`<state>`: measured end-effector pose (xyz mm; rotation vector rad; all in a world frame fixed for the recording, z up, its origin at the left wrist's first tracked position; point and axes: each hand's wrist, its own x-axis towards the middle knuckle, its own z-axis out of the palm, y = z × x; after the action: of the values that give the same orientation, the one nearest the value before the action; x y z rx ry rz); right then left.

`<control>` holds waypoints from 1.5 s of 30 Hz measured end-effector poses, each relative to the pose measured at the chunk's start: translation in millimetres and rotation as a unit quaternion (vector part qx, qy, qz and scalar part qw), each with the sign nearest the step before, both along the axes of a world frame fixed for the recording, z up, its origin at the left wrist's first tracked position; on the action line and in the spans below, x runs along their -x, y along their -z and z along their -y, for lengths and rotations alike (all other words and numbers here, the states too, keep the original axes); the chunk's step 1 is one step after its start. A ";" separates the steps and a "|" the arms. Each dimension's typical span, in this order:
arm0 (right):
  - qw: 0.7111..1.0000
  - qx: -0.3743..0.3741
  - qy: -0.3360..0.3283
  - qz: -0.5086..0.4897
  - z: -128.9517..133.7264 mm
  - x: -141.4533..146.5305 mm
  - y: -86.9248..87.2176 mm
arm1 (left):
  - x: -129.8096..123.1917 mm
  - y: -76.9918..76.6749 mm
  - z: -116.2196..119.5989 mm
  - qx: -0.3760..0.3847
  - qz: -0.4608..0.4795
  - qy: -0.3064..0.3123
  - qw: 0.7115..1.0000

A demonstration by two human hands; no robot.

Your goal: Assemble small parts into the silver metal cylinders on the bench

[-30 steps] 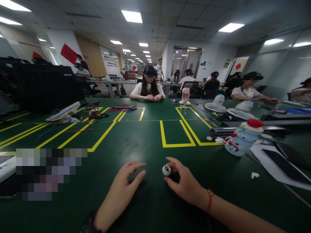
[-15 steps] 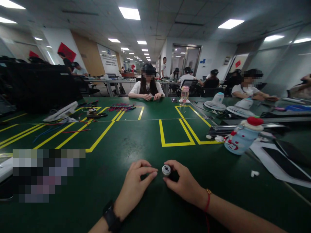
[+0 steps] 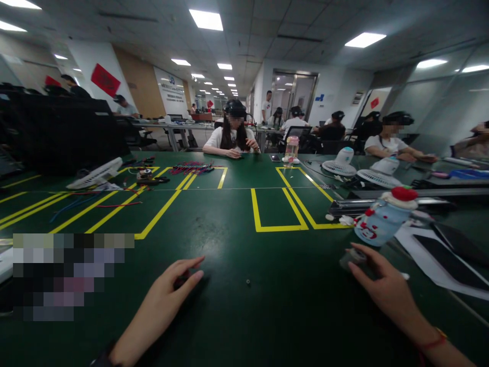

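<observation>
My right hand (image 3: pixel 385 288) is out to the right, thumb and fingers closed around a small silver-grey metal cylinder (image 3: pixel 352 259) that looks like a small motor. Motion blurs the cylinder, and the fingers cover part of it. On the left, my left hand (image 3: pixel 164 293) rests over the green table (image 3: pixel 244 326) with thumb and index finger apart and nothing between them. Between the two hands lies a tiny ring-shaped metal piece (image 3: pixel 248 281), like a nut, touched by neither hand.
A blue bottle with a red lid (image 3: pixel 385 216) stands just beyond my right hand, beside white paper (image 3: pixel 428 260) and metal rails (image 3: pixel 355 206). Two small fans (image 3: pixel 339 165) lie farther back. Wires (image 3: pixel 191 168) lie at the far left. Across the table sits a person (image 3: pixel 234 135).
My right hand has carried the cylinder from the middle to the right. My left hand has drawn back leftward. The tiny ring now shows on the table between them.
</observation>
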<state>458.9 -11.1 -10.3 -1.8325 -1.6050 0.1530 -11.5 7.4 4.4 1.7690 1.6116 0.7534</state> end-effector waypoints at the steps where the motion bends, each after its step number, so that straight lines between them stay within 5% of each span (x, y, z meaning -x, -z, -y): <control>1: 0.999 -0.001 0.037 0.019 2.3 -20.2 4.2 | 6.9 2.9 -0.1 0.009 0.003 -0.011 1.000; 5: 0.994 0.013 0.084 0.074 8.6 -64.4 17.0 | 14.3 10.9 -0.9 0.016 0.019 -0.017 1.000; 8: 0.985 -0.047 0.088 0.140 8.6 -55.2 13.3 | 8.4 10.5 -0.7 0.011 0.006 -0.008 1.000; 10: 0.969 -0.127 0.091 0.189 7.4 -28.8 4.1 | 4.3 8.8 -0.3 0.007 -0.007 -0.005 1.000; 12: 0.965 -0.152 0.025 0.214 6.1 13.0 -6.7 | 1.5 7.5 0.1 0.005 -0.015 -0.005 1.000; 17: 0.948 -0.008 -0.277 0.155 -3.4 147.6 -19.6 | 1.7 8.5 1.5 0.004 -0.022 -0.004 1.000; 20: 0.938 0.025 -0.329 0.105 -14.1 200.8 -20.7 | 3.9 9.4 3.1 -0.005 -0.027 -0.006 1.000; 22: 0.938 0.029 -0.334 0.088 -19.3 208.7 -25.4 | 4.5 8.8 4.1 -0.011 -0.029 -0.008 0.999; 25: 0.948 -0.004 -0.305 0.087 -20.3 175.5 -39.3 | 2.8 6.5 4.9 -0.015 -0.027 -0.008 0.999; 30: 0.974 -0.105 -0.103 0.171 -6.0 47.3 -52.8 | -2.4 3.8 3.8 -0.008 -0.023 -0.008 1.000; 34: 0.977 -0.023 0.024 0.212 9.4 -32.8 -41.8 | -3.4 5.5 3.6 -0.012 -0.027 -0.014 0.999; 45: 0.983 0.070 0.094 0.139 4.1 -58.5 -31.3 | -2.1 7.0 4.4 -0.031 -0.045 -0.024 0.998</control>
<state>517.4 -15.2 21.0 -2.1823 -1.6270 -0.0815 -9.4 3.0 -2.6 1.8370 1.7110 0.7634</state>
